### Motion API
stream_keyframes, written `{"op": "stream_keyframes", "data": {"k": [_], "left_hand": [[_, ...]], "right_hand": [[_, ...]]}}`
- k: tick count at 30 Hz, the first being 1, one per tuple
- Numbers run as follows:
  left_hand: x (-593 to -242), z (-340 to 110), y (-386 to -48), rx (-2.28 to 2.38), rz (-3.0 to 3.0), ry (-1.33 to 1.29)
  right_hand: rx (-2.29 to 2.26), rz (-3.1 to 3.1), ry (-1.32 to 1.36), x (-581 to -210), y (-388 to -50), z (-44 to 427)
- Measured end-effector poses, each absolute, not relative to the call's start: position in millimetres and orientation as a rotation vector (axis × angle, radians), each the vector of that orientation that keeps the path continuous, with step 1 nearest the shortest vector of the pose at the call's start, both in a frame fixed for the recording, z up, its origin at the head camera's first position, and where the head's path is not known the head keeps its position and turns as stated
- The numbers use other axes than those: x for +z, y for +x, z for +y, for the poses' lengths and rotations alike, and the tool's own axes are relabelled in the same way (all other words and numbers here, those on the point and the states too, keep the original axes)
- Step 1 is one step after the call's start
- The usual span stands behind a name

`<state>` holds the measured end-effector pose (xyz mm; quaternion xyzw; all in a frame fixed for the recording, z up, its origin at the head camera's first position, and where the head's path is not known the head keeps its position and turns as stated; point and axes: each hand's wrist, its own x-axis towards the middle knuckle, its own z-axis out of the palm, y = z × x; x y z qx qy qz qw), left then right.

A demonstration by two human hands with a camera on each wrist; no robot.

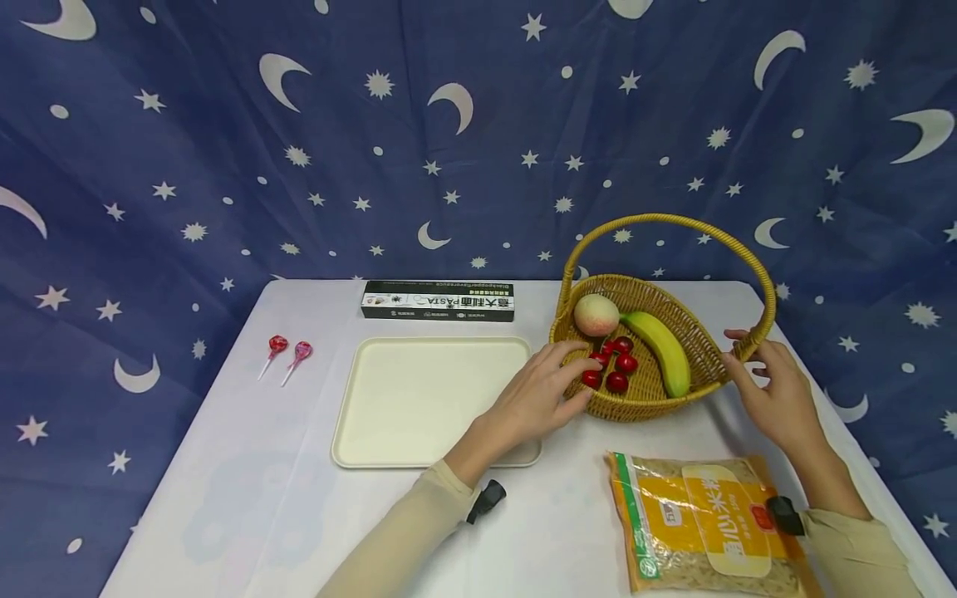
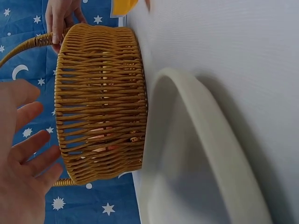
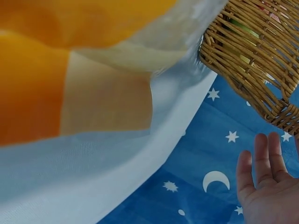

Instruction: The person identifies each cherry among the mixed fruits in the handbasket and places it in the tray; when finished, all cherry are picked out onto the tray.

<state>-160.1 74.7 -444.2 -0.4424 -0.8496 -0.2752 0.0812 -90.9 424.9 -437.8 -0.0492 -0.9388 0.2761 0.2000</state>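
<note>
A wicker basket (image 1: 641, 409) with a tall arched handle (image 1: 673, 220) stands at the right of the table. Inside lie a peach (image 1: 596, 315), a banana (image 1: 665, 353) and several red cherries (image 1: 617, 382). My left hand (image 1: 534, 394) reaches over the basket's near left rim beside the cherries. Its fingers look spread and relaxed in the left wrist view, holding nothing. At the basket's right side, my right hand (image 1: 777, 399) has thumb and forefinger about the foot of the handle. The other fingers of that hand (image 3: 271, 186) extend loosely below the wicker.
A cream tray (image 1: 434, 399) lies left of the basket, partly under my left forearm. Behind it sits a black pasta box (image 1: 437, 301). Two lollipops, one red (image 1: 277, 343) and one pinkish (image 1: 302, 350), lie at left. An orange food packet (image 1: 703, 523) lies in front of the basket.
</note>
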Motion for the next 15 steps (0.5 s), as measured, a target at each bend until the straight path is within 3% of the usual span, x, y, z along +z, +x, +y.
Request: {"op": "stream_keyframes", "data": {"k": [15], "left_hand": [[-441.0, 99.4, -171.6, -0.831, -2.603, -1.294]], "right_hand": [[0.806, -2.596, -0.141, -440.9, -90.3, 429.2]]}}
